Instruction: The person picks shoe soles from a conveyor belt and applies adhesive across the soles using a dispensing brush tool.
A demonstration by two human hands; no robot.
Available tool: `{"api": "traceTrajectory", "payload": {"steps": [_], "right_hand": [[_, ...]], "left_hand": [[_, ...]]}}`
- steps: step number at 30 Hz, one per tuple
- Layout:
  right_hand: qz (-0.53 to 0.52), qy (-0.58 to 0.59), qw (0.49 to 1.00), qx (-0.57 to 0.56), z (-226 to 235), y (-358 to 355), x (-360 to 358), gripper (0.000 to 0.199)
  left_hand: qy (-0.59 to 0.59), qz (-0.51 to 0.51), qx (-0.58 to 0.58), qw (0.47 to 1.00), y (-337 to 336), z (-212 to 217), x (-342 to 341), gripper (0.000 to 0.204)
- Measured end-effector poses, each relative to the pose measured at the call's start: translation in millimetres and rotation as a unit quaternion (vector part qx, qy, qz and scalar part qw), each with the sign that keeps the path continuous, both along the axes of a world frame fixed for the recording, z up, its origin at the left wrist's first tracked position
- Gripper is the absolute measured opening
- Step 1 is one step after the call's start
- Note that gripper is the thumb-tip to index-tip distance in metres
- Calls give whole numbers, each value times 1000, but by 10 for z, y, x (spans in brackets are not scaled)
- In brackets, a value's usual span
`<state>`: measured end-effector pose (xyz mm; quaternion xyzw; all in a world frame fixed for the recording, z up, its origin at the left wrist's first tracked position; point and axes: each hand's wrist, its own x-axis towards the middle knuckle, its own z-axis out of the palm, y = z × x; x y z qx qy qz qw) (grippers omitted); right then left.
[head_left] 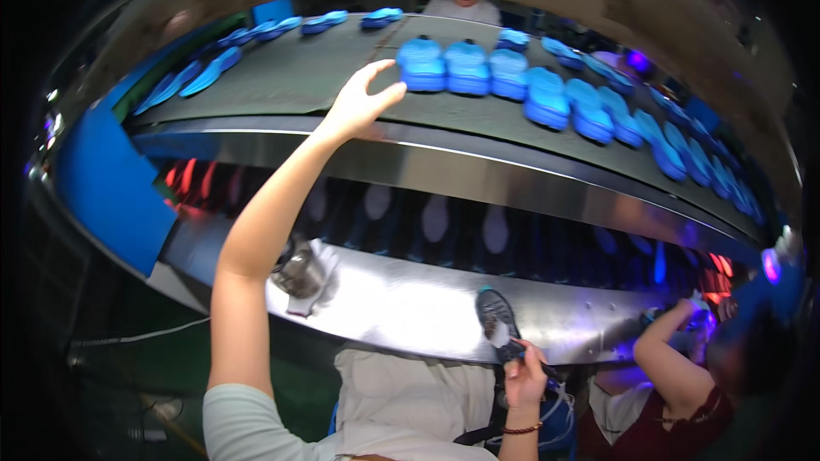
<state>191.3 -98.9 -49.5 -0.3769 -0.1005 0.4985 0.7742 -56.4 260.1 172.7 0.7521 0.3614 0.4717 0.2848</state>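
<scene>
My left hand [366, 102] stretches out over the dark conveyor belt with thumb and fingers apart. Its tips are at the left edge of a blue shoe sole [423, 67], the leftmost of a row; whether they touch it I cannot tell. Low in the view, my right hand [526, 376] has its fingers closed at the near end of a dark shoe [495, 314]. The shoe lies slanted over the shiny metal ledge [401, 299], toe away from me, with a pale patch near its opening.
More blue soles [675, 149] line the belt [282, 81] to the right and far left. A clear jar-like container [299, 269] stands on a cloth left on the ledge. Below the belt is a dark slot with red glow. A co-worker's arm [670, 346] works at right; another person sits opposite.
</scene>
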Motion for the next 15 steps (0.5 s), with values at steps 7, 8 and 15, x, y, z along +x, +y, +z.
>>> {"api": "traceTrajectory", "payload": {"steps": [7, 8, 15], "right_hand": [[-33, -44, 998, -14, 40, -255, -5, 19], [-32, -39, 999, -14, 17, -249, 12, 19], [-39, 1, 999, -10, -137, -433, 195, 20]], "left_hand": [[342, 139, 107, 923, 393, 68, 1210, 83], [368, 132, 55, 919, 508, 74, 1273, 86], [318, 56, 84, 943, 864, 89, 1201, 59]]}}
